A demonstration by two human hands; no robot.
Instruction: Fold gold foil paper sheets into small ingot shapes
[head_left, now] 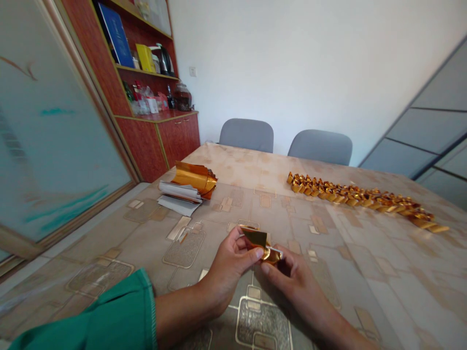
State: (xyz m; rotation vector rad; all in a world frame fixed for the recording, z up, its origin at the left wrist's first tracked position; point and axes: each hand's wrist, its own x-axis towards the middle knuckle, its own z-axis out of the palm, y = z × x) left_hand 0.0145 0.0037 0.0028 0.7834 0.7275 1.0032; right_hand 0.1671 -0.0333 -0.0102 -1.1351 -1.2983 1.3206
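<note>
Both hands meet above the near middle of the table around one partly folded sheet of gold foil paper (256,238). My left hand (233,255) pinches its left side, with the thumb along the lower edge. On the other side my right hand (288,272) grips the curled lower right end between thumb and fingers. White backing shows along one edge of the paper. Some fingertips are hidden behind it.
A curved stack of gold and white paper sheets (193,180) lies at the left of the patterned table (226,287). Rows of folded gold paper pieces (357,194) stretch along the right. Two grey chairs (246,133) stand behind, near a red-brown cabinet (178,133).
</note>
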